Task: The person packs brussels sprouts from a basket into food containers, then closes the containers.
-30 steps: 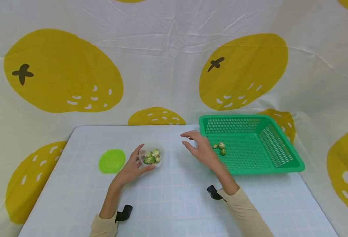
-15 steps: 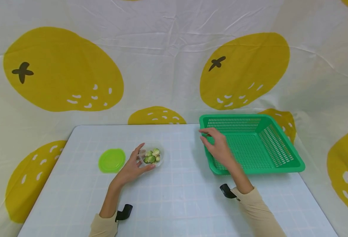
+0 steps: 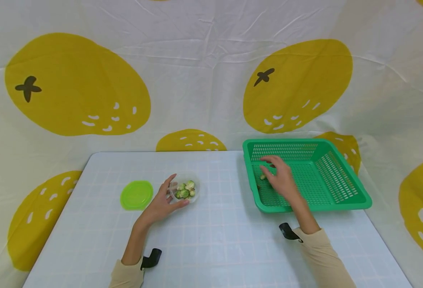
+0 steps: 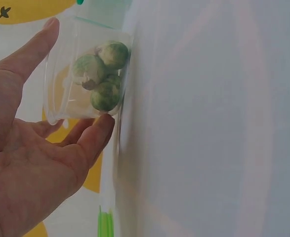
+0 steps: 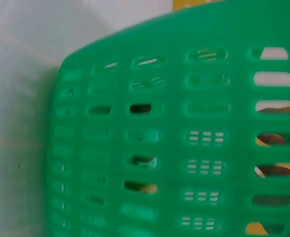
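- Left hand (image 3: 160, 206) curls round the left side of a small, clear plastic container (image 4: 63, 59), thumb on its near side and fingers on its far side; a light hold should be enough, since the thin-looking wall might buckle if squeezed.
- Right hand (image 3: 282, 178) hangs well to the right of the container, thumb and fingertips parted with a gap between; whether they touch anything, I cannot tell.
- Beside the right thumb, on the basket floor towards the container, lies a pale green, round sprout (image 3: 263, 176), partly screened by the hand. The step looks like picking up such loose pieces: best to come down from above, pinch across the middle and lift clear of the rim before going sideways, as a round sprout could roll.
- Inside the uncovered container rest several more green sprouts (image 3: 184, 193); keeping it upright would keep them in.
- Just left of the container, a lime-green plastic lid (image 3: 136, 195) lies flat on the pale, checked worktop (image 3: 211, 240).
- Right of the container stands the bright green, rectangular, perforated plastic basket (image 3: 326, 208).
- Behind the container hangs white cloth (image 3: 197, 88) printed with yellow fruit.
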`<state>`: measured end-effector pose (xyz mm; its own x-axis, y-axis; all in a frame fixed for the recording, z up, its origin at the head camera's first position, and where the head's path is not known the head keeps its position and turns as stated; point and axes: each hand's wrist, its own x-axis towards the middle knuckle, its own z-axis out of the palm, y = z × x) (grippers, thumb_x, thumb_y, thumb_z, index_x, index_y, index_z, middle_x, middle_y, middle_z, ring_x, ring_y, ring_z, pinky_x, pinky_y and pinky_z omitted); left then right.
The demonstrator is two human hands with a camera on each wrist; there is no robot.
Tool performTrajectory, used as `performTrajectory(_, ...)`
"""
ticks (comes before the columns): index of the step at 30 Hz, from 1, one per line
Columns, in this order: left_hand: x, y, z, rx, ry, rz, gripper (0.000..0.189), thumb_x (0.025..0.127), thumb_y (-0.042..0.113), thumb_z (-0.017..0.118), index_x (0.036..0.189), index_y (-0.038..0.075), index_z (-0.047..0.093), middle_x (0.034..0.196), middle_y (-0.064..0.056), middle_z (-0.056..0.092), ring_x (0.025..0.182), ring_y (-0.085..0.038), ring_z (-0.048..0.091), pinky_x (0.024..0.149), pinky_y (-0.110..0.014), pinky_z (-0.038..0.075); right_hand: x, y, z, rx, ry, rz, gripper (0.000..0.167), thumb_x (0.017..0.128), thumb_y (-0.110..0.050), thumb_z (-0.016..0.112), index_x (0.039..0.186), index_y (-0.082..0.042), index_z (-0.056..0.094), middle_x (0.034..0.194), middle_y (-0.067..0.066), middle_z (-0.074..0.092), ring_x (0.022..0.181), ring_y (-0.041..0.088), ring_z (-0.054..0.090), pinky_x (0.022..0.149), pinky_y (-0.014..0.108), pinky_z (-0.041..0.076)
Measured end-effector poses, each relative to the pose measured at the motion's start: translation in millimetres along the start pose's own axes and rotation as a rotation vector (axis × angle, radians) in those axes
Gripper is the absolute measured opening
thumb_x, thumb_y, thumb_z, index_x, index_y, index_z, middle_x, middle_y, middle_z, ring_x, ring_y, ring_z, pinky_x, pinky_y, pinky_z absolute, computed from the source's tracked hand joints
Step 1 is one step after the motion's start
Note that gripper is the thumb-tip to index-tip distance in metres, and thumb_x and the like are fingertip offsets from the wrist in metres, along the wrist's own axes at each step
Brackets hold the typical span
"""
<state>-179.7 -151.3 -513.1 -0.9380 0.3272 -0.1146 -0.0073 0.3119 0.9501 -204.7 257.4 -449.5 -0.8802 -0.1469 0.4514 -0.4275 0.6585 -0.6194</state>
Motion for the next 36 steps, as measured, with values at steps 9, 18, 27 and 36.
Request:
performTrajectory(9, 1.0, 0.2, -0.1, -0.007, -0.003, -0.008, 0.107, 0.087, 0.033, 0.085, 0.165, 0.019, 0.013, 0.166, -0.022, 0.016, 0.149, -0.043, 0.026, 0.12, -0.054, 0.03, -6.0, 10, -9, -0.057, -0.079, 0.078, 0.029, 0.098, 0.001, 0.066, 0.126, 0.01, 0.064, 0.122, 0.031, 0.059, 0.113, 0.048, 0.057, 0.094, 0.062, 0.051)
performTrajectory(18, 1.0, 0.7, -0.3, -0.007, 0.0, -0.021, 0.109, 0.086, 0.033, 0.086, 0.165, 0.021, 0.013, 0.166, -0.021, 0.015, 0.15, -0.044, 0.026, 0.12, -0.052, 0.031, -5.5, 15, -9, -0.06, -0.229, 0.162, 0.033, 0.1, -0.003, 0.064, 0.128, 0.013, 0.061, 0.127, 0.033, 0.059, 0.116, 0.051, 0.056, 0.095, 0.063, 0.05)
performTrajectory(27, -0.6, -2.6, 0.0, -0.026, -0.002, -0.005, 0.108, 0.087, 0.03, 0.085, 0.166, 0.021, 0.012, 0.166, -0.021, 0.014, 0.15, -0.045, 0.025, 0.12, -0.054, 0.031, -5.0, 21, -5, -0.107, -0.321, 0.193, 0.033, 0.099, -0.004, 0.065, 0.127, 0.014, 0.062, 0.126, 0.035, 0.059, 0.121, 0.054, 0.052, 0.099, 0.067, 0.045)
performTrajectory(36, -0.1, -2.8, 0.9, -0.026, -0.002, 0.002, 0.107, 0.088, 0.029, 0.085, 0.166, 0.021, 0.013, 0.167, -0.02, 0.013, 0.149, -0.045, 0.025, 0.12, -0.053, 0.03, -7.0, 21, -6, -0.176, -0.372, 0.175, 0.026, 0.096, 0.004, 0.064, 0.118, 0.018, 0.063, 0.121, 0.037, 0.059, 0.115, 0.054, 0.054, 0.095, 0.065, 0.048)
